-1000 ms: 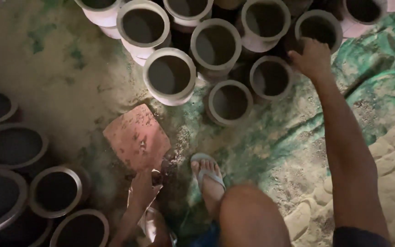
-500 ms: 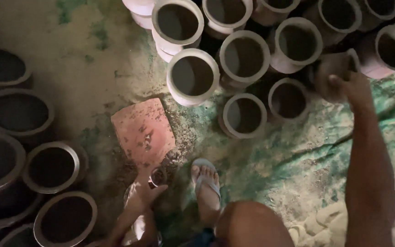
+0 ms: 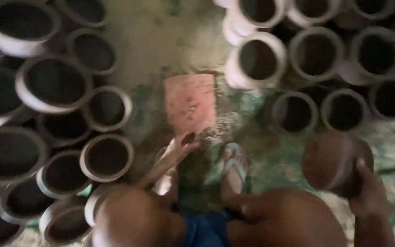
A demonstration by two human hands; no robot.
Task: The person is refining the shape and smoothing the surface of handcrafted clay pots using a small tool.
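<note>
- Brown clay pot (image 3: 332, 162), held near right at knee level, tilted, mouth turned away; outline blurred.
- Right hand (image 3: 366, 192) wrapped round the pot's lower right side, fingers closed firmly on the wall.
- Left hand (image 3: 179, 148) low in the middle, fingertips by the near edge of a pinkish flat slab (image 3: 190, 103); loosely curled, whether pinching anything cannot be told.
- Sandalled foot (image 3: 235, 167) just right of that hand, on gritty ground.
- Rows of white-rimmed pots (image 3: 257, 59) far right, mouths up, packed close; another cluster of dark-mouthed pots (image 3: 56, 87) filling the left side.
- Judging by this: pot lifted clear of the right-hand rows, carrying step in hand.
- Next move likely calls for a steady wrist and care near neighbouring rims.
</note>
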